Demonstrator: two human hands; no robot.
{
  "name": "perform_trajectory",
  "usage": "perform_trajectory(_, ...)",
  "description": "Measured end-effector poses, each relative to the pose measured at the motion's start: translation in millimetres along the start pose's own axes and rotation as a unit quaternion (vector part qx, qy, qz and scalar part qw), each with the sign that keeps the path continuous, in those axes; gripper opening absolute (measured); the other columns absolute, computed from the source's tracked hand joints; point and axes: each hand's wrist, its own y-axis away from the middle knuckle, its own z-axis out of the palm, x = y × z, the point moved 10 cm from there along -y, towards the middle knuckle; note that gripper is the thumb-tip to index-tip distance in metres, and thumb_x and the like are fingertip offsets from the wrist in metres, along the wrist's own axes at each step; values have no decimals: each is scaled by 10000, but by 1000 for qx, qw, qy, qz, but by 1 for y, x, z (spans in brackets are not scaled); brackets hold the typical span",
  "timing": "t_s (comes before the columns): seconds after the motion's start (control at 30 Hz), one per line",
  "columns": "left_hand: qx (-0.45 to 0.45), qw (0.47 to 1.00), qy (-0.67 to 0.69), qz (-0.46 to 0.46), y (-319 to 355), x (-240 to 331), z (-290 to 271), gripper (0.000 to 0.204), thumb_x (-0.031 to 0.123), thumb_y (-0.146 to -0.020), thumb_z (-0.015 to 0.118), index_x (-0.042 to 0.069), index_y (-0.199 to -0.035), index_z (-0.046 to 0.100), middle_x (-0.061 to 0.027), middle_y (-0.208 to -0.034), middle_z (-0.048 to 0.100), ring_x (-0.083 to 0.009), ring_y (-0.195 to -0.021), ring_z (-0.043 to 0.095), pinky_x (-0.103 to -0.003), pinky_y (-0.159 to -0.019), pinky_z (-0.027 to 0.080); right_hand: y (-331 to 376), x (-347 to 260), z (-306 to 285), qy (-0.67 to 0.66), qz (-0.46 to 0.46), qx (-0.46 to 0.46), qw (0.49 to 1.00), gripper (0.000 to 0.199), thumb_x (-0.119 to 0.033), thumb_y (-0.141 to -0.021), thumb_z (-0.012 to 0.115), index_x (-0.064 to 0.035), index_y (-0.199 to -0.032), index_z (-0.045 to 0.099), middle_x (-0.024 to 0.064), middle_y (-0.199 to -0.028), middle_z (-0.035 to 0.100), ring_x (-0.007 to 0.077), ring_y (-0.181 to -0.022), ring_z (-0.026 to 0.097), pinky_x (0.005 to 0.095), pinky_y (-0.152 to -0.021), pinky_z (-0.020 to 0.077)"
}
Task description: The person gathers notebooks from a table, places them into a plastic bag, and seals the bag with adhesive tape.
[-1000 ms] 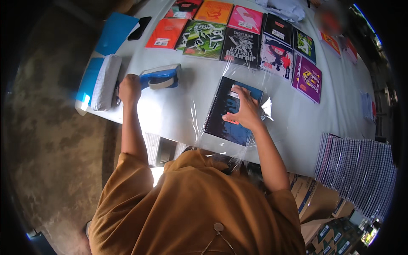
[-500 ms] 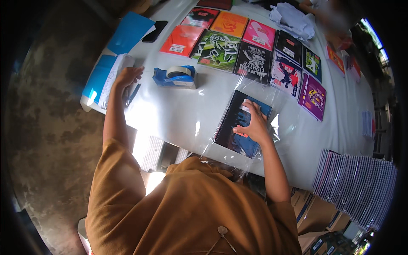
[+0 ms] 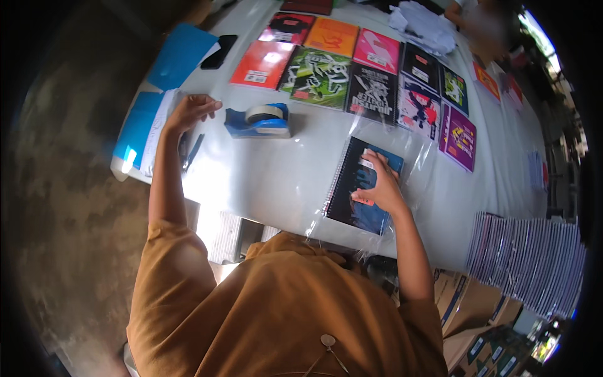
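Note:
A spiral-bound notebook with a dark blue and black cover lies on the table in front of me, on a sheet of clear plastic film. Resting on its cover, my right hand has the thumb and fingers spread apart. My left hand hovers at the table's left side, beside a white stack of paper. Its fingers are bent together in a pinch; whatever they hold is too small to make out. Between the hands stands a blue tape dispenser with a roll of tape.
Several colourful notebooks lie in rows across the far table. Blue folders and a black phone are at the left. Scissors or a similar dark tool lie below my left hand. A tall notebook stack stands right, above cardboard boxes.
My left hand has lifted slightly and its fingers have drawn together. My right hand stays on the notebook. The whole view has shifted a little.

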Motion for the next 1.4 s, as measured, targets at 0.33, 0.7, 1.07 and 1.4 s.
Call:
perform_trajectory(0.33, -244, 949, 37, 198, 63, 183, 246, 366, 376, -843, 630, 25, -752, 685, -42, -599, 625, -86, -541, 548, -247, -506, 429, -2, 5, 0, 18, 13, 16, 1000, 1067, -264, -477, 851, -135, -1382, 300, 120, -1361, 414, 279, -1271, 385, 405, -1023, 277)
perform_trajectory(0.7, -262, 819, -481, 171, 45, 184, 301, 606, 664, -622, 671, 119, -885, 703, -71, -850, 688, -231, -851, 667, -339, -741, 508, -1, 7, -1, -3, 15, 8, 1000, 1220, -298, -446, 865, -128, -1430, 164, 97, -1373, 427, 270, -1268, 399, 416, -1013, 289)
perform_trajectory(1.07, 104, 887, -270, 359, 62, 197, 262, 673, 590, -604, 731, 80, -1018, 585, -110, -947, 610, -296, -902, 589, -413, -761, 467, -6, -3, -4, 48, -9, 11, 999, 1253, -312, -433, 872, -102, -1434, 148, 116, -1330, 447, 284, -1220, 440, 414, -968, 322)
perform_trajectory(1.4, 114, 982, -31, 147, 26, -50, 68, 776, 170, -605, 804, 108, -1265, 400, -174, -1245, 466, -331, -1078, 526, -385, -877, 445, -6, -12, 1, 36, 8, -11, 999, 1238, -277, -446, 860, -130, -1443, 142, 88, -1371, 410, 273, -1262, 397, 414, -1027, 259)
